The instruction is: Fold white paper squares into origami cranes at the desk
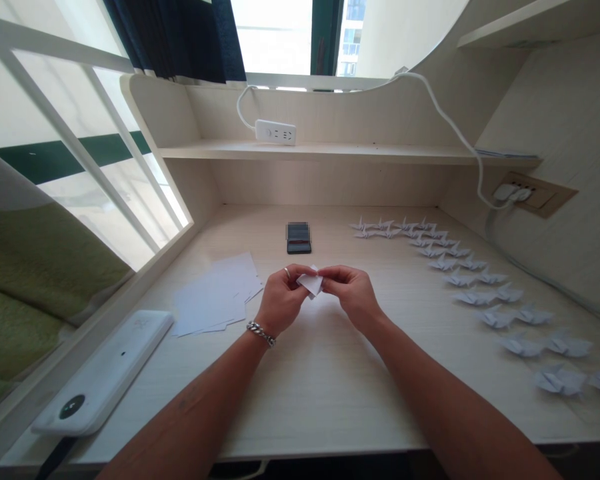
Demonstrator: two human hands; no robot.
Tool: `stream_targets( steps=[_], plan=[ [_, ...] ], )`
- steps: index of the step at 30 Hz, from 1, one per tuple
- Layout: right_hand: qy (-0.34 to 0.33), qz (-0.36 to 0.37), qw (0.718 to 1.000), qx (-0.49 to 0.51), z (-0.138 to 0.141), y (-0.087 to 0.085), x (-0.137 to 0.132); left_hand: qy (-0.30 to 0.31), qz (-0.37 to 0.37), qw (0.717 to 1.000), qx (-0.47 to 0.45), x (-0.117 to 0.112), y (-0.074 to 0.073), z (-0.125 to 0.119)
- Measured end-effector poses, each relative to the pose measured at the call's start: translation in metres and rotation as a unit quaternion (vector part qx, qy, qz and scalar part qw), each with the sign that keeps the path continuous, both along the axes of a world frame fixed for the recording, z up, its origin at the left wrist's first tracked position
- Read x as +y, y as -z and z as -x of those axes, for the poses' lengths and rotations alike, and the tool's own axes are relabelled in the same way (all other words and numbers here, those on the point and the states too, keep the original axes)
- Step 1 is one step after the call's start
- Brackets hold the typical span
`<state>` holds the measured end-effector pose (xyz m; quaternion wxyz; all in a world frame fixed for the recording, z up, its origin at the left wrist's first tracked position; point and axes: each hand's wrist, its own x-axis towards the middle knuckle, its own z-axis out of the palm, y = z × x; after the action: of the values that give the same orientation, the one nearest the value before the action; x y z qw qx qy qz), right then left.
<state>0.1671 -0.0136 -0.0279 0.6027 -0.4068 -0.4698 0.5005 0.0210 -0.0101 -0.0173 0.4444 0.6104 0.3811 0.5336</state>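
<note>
Between my hands, above the middle of the desk, is a small folded piece of white paper [311, 285]. My left hand [282, 299], with a ring and a chain bracelet, pinches its left side. From the other side, the thumb and index finger of my right hand [353, 293] close on its upper right edge. Parts of the paper are hidden by the fingertips. Loose white paper sheets [210, 297] lie overlapping to the left of my left hand. Several folded paper cranes [447, 262] stand in rows along the right side of the desk.
A dark phone-like device [299, 239] lies beyond my hands. At the front left is a long white device [107, 370] with a round dial and black cable. The back shelf [330, 152] carries a white power strip [275, 132]. A white cord [455, 130] hangs to the wall socket [537, 193].
</note>
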Motion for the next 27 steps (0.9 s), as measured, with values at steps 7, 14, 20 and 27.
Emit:
stream_targets(
  steps=[7, 14, 20, 27],
  plan=[
    [0.003, -0.027, 0.998, -0.056, -0.0035, 0.0043, 0.0018, 0.004, 0.013, 1.0, 0.02, 0.0031, 0.0039, 0.0021],
    [-0.019, -0.017, 0.997, -0.077, -0.0021, 0.0092, 0.0046, 0.019, 0.061, 0.998, 0.016, 0.0046, 0.0053, 0.0014],
    [-0.001, -0.012, 0.996, -0.083, -0.0008, 0.0096, 0.0049, 0.042, 0.107, 0.993, -0.035, 0.0043, 0.0059, -0.0021],
    [-0.027, 0.002, 0.998, -0.052, -0.0019, 0.0055, 0.0019, 0.087, 0.114, 0.989, -0.047, 0.0002, -0.0009, 0.0008]
  ],
)
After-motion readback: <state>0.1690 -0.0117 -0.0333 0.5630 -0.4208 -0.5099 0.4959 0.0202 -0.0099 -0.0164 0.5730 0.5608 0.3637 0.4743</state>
